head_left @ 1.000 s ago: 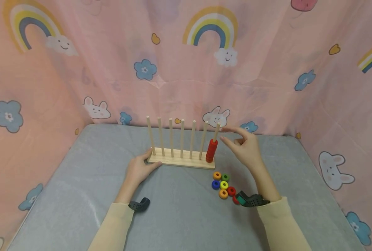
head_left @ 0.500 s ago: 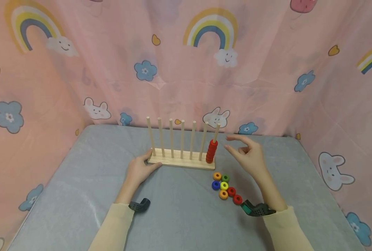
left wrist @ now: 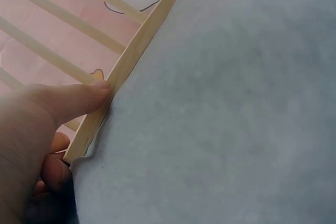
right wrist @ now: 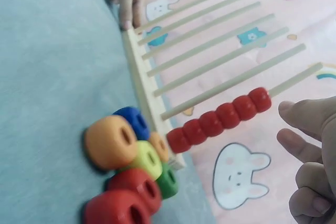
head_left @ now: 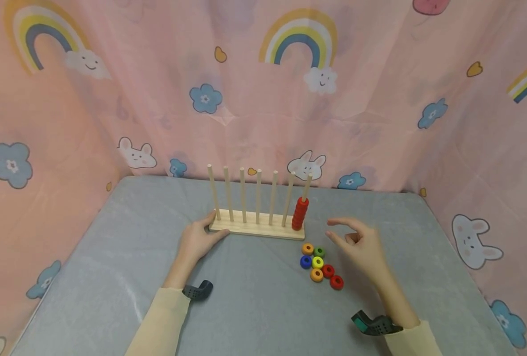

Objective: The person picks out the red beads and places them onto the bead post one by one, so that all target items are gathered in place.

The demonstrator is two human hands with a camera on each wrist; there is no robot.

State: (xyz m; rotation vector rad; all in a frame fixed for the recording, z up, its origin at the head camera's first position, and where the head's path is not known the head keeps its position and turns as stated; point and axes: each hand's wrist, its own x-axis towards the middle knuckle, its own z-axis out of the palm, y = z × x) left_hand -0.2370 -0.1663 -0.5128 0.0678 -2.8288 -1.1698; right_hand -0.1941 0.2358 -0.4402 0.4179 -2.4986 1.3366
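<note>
A wooden peg stand (head_left: 256,228) has several upright pegs on a long flat base. Red beads (head_left: 300,214) are stacked on its rightmost peg. My left hand (head_left: 195,243) grips the base at its left end, the thumb (left wrist: 84,98) on the front edge and the fingers behind. To the right of the stand my right hand (head_left: 359,247) hovers with thumb and index finger apart and nothing between them; the other fingers are bent. Loose beads lie just left of it: a yellow bead (head_left: 318,262), a blue bead (head_left: 305,261), a green bead (head_left: 319,252), orange and red ones.
A grey cloth covers the table (head_left: 254,306). Behind and at both sides hangs a pink curtain (head_left: 254,133) with printed rainbows and rabbits. A dark strap device sits on each wrist, beside the cream sleeves (head_left: 161,316).
My right hand has moved away from the rightmost peg, down and to the right toward the near side. A red bead it had covered now shows. The left hand stays on the base.
</note>
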